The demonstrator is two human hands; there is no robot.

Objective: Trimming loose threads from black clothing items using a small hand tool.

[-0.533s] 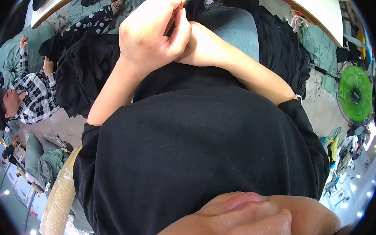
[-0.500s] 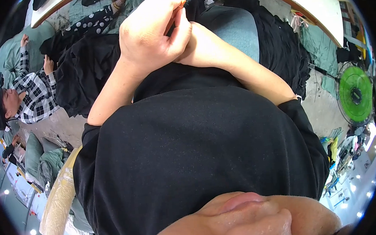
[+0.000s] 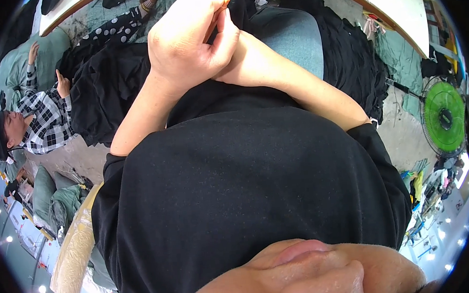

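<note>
My left hand (image 3: 189,45) is raised at the top centre, its fingers closed in a pinch. Out of the pinch pokes the tip of a small orange thing (image 3: 226,2) with a thin, needle-like or thread-like end; its kind does not show. My right hand (image 3: 230,72) lies behind the left one, at or close to its wrist. Most of it, fingers included, is hidden. Black cloth (image 3: 245,2) hangs just beyond the fingertips, above my denim-covered leg (image 3: 287,35).
White-topped tables (image 3: 391,5) stand at far right and far left. Black fabric (image 3: 352,61) drapes beside my leg. A green fan (image 3: 444,117) is at right. On the left a person in a checked shirt (image 3: 44,116) sits by black cloth (image 3: 102,95). A wrapped roll (image 3: 76,255) leans nearby.
My hands stay almost in place; the orange tip has shifted slightly up and left. The person on the left has opened and raised their hands a little.
</note>
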